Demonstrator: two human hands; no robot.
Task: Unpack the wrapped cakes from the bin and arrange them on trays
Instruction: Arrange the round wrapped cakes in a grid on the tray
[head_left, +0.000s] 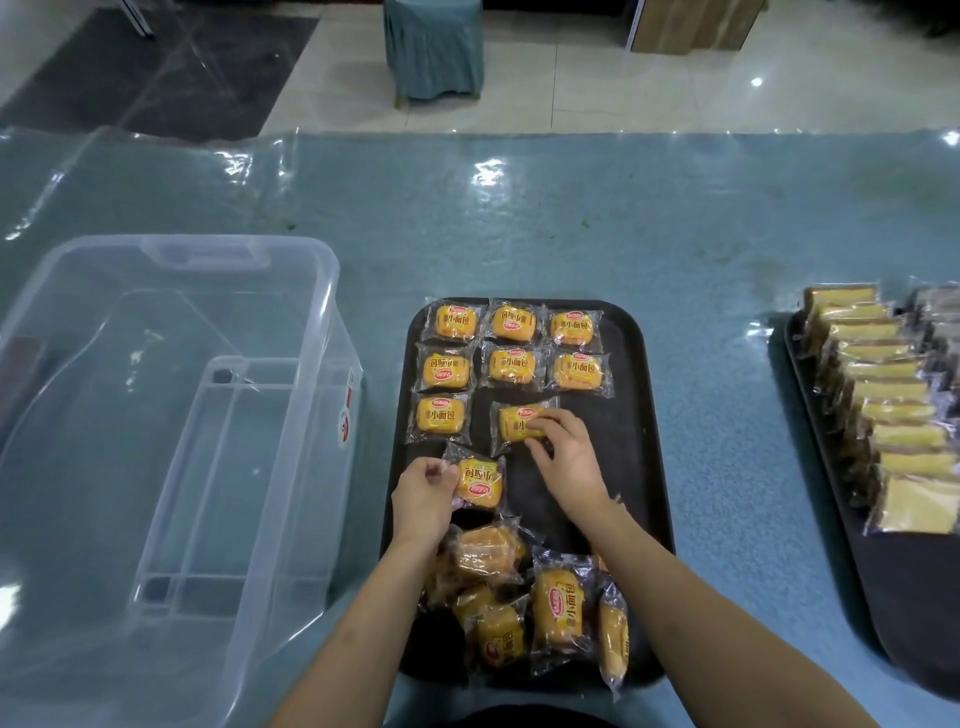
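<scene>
**Head view: laying out row three on the middle tray**

Head view, both hands over the black tray (644, 415) in front of me. My right hand (563, 467) rests on a wrapped cake (514, 423) in the middle of the third row, fingertips curled over its right edge and pressing it flat to square it. My left hand (423, 499) pinches the wrapper edge of another cake (480, 483), which sits tilted just nearer than the third row, not yet in line.

Laid out so far: two full rows of three at the far end, plus one cake at the left of row three. A loose pile of cakes (524, 597) lies at the near end of the same tray, some on their sides, one upside down.

The clear bin (291, 260) to the left appears to hold nothing, so unpacking looks finished; arranging is the step in hand.

A second tray (800, 364) at the right edge is packed with sliced cakes in wrappers.

Next move, as I judge it: release the right-hand cake once straight, then place the left-hand one in the open slot at the right of row three, label up and turned to match. Slippery film; grip by the body, not the seam.
</scene>
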